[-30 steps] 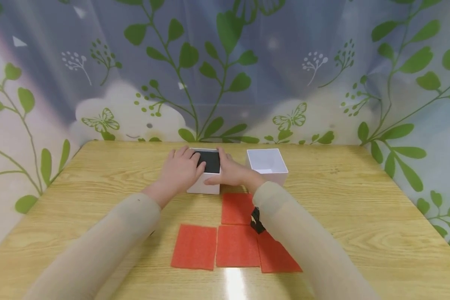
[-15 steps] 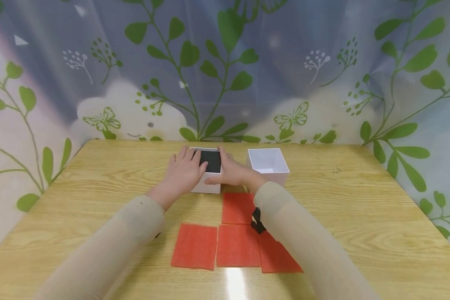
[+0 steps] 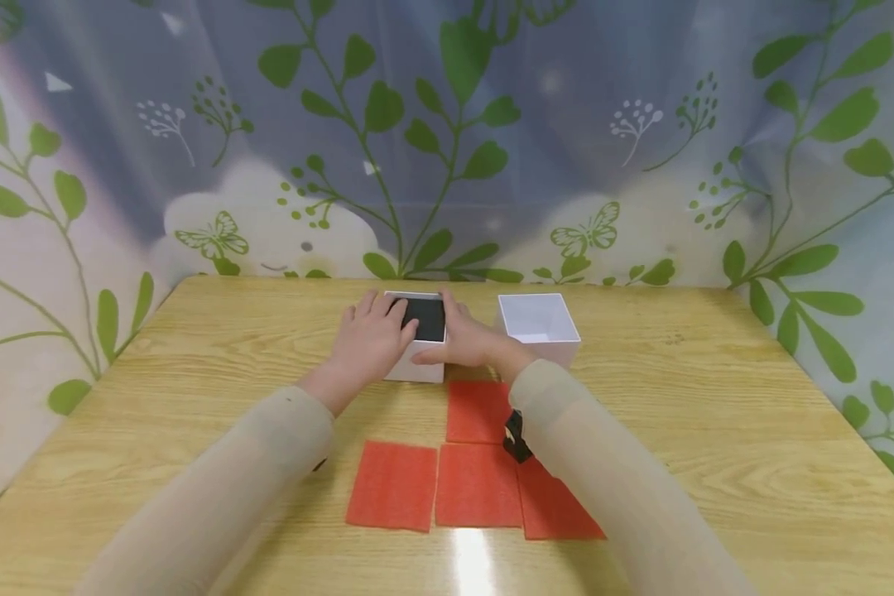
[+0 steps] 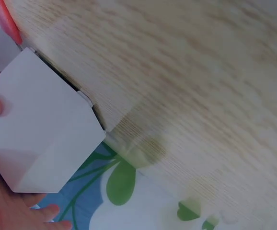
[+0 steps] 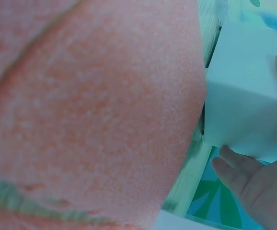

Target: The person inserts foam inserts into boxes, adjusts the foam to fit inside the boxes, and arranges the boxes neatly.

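A white square box [image 3: 417,364] stands near the back of the table, with a flat black surface [image 3: 426,318] just below its rim. I cannot tell whether the black is a lining or a thing inside. My left hand [image 3: 368,338] rests over the box's left rim, its fingers fairly straight and its thumb over the black. My right hand [image 3: 468,335] grips the right side, thumb on the front face, fingers toward the back. The box's plain wall [image 4: 47,115] fills part of the left wrist view. In the right wrist view, fingers touch the box [image 5: 246,96].
Right of the hands stands a second white box [image 3: 540,319], open-topped with a pale inside. Several red cloth squares [image 3: 391,487] lie in front on the wooden table [image 3: 685,397], one partly under the right sleeve. A leaf-patterned curtain [image 3: 447,165] hangs behind.
The left hand has shifted slightly right over the box's rim. The right hand keeps its grip. The whole head view has drifted slightly, and the red squares lie as before.
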`<state>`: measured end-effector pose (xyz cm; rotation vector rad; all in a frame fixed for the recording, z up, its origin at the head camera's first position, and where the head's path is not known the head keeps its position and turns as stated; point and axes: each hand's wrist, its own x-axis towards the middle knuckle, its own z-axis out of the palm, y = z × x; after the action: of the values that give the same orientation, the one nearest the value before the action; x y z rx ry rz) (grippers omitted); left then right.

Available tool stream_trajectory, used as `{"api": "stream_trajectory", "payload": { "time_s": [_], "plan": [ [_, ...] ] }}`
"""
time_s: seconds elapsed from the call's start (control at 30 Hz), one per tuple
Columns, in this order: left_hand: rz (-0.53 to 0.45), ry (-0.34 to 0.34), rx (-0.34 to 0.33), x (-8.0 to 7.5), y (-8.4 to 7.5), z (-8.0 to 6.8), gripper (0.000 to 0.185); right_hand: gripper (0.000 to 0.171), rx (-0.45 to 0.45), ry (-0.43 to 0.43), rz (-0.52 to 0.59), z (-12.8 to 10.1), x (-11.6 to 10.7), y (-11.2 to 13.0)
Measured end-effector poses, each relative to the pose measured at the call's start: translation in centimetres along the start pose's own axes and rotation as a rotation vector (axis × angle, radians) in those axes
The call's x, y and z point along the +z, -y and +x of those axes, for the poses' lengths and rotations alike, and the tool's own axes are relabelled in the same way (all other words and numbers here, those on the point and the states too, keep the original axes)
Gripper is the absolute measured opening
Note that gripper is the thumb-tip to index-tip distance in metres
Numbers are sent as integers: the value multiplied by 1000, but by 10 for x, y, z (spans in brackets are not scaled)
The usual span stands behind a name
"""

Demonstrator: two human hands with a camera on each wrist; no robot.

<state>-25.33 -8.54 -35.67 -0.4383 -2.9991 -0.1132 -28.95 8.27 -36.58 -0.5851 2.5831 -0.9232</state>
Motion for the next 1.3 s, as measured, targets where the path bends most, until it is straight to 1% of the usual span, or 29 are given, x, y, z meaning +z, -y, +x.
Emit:
{"api": "stream_trajectory", "payload": {
  "time_s": [0.2,0.37,0.47,0.57,0.73,0.87,0.97,1.17,1.3],
  "plan": [
    [-16,-3,4,-1,-3,-1,49,113,-22,-3,2,0,0,-2],
    [-21,-29,-8,-1,-5,-2,47,113,-24,-1,10,1,-1,0],
    [-2,-50,-25,-1,-6,-2,46,113,-22,-4,13,1,0,1],
    [41,-105,-30,-1,-9,-3,42,112,-32,-8,17,1,0,2],
    [151,-234,-3,2,-14,-7,37,110,-58,-22,17,2,1,0],
    [191,-275,10,4,-18,-7,35,108,-65,-34,29,1,2,-1],
    [207,-269,9,3,-20,-7,35,106,-71,-37,36,0,1,-2],
    [224,-232,-10,0,-19,-6,37,106,-90,-36,53,1,2,-2],
    [205,-230,31,-3,-15,-8,34,108,-74,-32,47,1,3,-1]
  ]
}}
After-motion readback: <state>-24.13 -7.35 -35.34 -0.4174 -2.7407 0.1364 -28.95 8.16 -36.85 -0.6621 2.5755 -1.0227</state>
